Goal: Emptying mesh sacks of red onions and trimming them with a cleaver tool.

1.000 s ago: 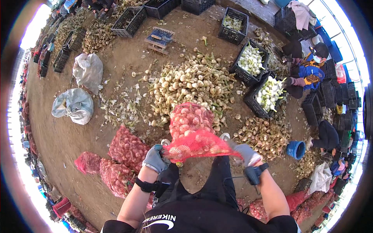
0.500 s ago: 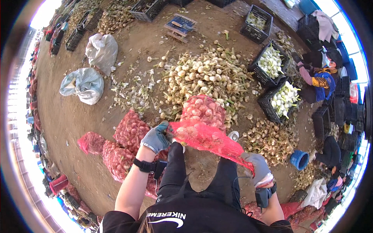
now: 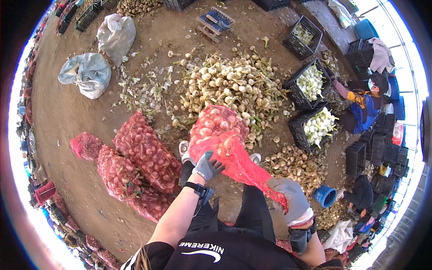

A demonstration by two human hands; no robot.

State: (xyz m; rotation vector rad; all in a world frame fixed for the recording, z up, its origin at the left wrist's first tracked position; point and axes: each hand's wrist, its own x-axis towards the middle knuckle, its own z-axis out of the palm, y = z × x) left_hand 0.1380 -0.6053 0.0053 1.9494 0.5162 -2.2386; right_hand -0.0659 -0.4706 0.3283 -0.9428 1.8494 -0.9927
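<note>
A red mesh bag [image 3: 215, 126] bulging with pale garlic bulbs stands in front of me, between my feet. Its loose upper netting stretches toward the right, where my right hand [image 3: 290, 197], in a grey glove, is closed around the gathered end. My left hand [image 3: 208, 168], also gloved in grey, is against or just over the near side of the netting, fingers spread; whether it touches cannot be told. Beyond the bag lies a large heap of garlic bulbs [image 3: 229, 83], some with stalks.
Filled red mesh bags [image 3: 146, 153] lie at my left. Black crates [image 3: 299, 130] of white bulbs stand right, beside a seated person [image 3: 366, 103]. A blue bucket [image 3: 325, 195] lies tipped near another bulb pile [image 3: 294, 164]. Pale sacks [image 3: 87, 74] and a low stool [image 3: 215, 22] are farther off.
My left hand has let go of the netting's left edge and moved right and slightly down, fingers now spread. My right hand still grips the gathered end. The view has shifted a little.
</note>
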